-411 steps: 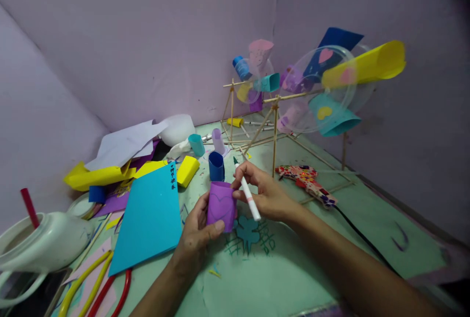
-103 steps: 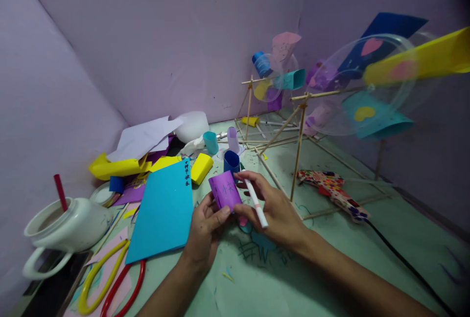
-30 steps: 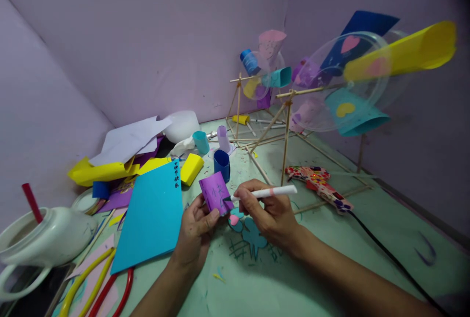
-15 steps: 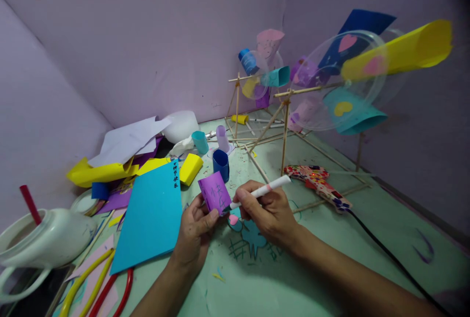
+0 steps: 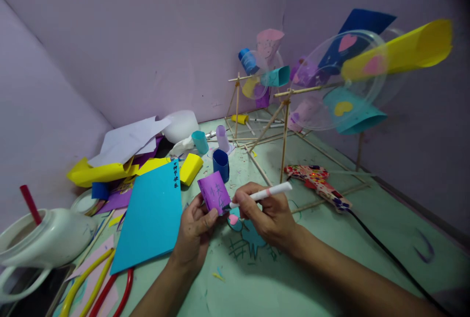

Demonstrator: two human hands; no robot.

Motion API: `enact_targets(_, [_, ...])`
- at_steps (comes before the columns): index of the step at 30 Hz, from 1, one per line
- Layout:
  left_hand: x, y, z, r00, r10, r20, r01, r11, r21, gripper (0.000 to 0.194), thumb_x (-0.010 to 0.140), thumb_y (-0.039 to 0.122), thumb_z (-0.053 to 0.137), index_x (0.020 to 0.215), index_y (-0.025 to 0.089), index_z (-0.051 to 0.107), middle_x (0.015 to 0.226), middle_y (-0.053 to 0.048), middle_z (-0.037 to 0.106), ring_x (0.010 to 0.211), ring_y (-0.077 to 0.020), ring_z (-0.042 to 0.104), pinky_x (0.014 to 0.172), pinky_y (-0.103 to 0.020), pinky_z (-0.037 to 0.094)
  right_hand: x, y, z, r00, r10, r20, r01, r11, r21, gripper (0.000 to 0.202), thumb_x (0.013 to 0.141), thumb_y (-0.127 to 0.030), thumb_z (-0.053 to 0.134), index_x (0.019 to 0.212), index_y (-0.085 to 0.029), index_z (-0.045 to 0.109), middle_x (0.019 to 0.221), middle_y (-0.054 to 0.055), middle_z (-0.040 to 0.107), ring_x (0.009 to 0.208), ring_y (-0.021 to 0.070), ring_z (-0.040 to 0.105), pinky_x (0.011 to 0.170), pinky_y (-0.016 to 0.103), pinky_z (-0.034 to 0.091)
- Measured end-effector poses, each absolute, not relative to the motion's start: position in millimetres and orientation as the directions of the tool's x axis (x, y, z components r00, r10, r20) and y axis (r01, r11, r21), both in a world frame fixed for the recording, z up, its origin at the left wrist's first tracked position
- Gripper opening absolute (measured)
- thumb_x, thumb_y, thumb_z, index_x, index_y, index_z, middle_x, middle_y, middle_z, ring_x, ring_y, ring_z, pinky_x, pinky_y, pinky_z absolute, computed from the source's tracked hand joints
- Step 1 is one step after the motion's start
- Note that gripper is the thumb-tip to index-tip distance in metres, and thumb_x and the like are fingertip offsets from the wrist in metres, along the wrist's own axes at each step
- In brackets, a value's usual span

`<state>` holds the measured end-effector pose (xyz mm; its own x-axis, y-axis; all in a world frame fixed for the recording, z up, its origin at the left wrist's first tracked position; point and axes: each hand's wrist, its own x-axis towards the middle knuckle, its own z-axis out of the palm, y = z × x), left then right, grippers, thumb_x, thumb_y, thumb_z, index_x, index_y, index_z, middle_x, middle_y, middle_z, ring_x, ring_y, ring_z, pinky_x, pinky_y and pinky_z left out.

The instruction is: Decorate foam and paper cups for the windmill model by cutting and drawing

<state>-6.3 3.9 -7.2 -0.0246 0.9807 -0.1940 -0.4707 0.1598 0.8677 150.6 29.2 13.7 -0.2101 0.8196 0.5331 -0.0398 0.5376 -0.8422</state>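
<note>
My left hand [image 5: 198, 226] pinches the lower edge of a small purple paper piece [image 5: 214, 192] with dark handwritten characters. In my right hand [image 5: 266, 214] is a white marker [image 5: 270, 192] with a pink band, its tip against the paper's lower right corner. Just behind the purple piece stands a dark blue paper tube [image 5: 221, 165], with a yellow one [image 5: 191, 169] to its left. A blue card [image 5: 152, 216] with black characters lies left of my left hand. Under my right hand, a teal cutout [image 5: 253, 234] lies on the table.
Stick frames [image 5: 284, 136] carry clear discs and coloured paper cups at the right. A patterned glue gun [image 5: 317, 185] trails a black cord. At the left are a white teapot-like vessel [image 5: 62, 238], yellow-handled [image 5: 86, 278] and red-handled tools, and piled paper [image 5: 127, 141].
The rear end of the marker has dipped slightly, and my right hand has shifted a little. My left hand and the purple piece are nearly unmoved.
</note>
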Motion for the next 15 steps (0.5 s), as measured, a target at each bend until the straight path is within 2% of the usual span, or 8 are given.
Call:
enact_targets(3, [-5.9,3.6,-5.8,-0.025,0.982,-0.188,-0.477,0.154,0.865,0.066,0.059,0.026,0.081,0.119,0.012,0.055,0.108,-0.016,0.068,0.101,-0.031,0.064,0.089,-0.041,0.05,151.0,30.7,15.8,-0.182,0.834,0.521,-0.044,0.522,-0.852,0.022,0.086,-0.025,0.05,0.069,-0.017,0.06,0.052,-0.003,0.054,0.042,0.0081,0.05,0.04,0.018,0.04])
enact_targets(8, [-6.0,2.5,-2.7,-0.024,0.974,-0.225,-0.491,0.184,0.851,0.068,0.058,0.021,0.08,0.121,0.013,0.055,0.109,-0.016,0.069,0.094,-0.0268,0.066,0.086,-0.037,0.051,153.7,34.9,15.4,-0.087,0.866,0.493,0.041,0.497,-0.867,0.023,0.087,-0.028,0.05,0.07,-0.017,0.062,0.049,-0.002,0.054,0.042,0.0091,0.049,0.041,0.02,0.04])
enact_targets(15, [-5.9,2.2,-1.3,0.019,0.98,-0.199,-0.486,0.183,0.854,0.067,0.06,0.022,0.079,0.121,0.012,0.054,0.11,-0.017,0.067,0.103,-0.033,0.063,0.088,-0.043,0.051,151.1,33.2,14.8,-0.138,0.848,0.511,0.026,0.519,-0.854,0.023,0.086,-0.027,0.05,0.069,-0.017,0.061,0.051,-0.002,0.053,0.043,0.009,0.048,0.042,0.021,0.039])
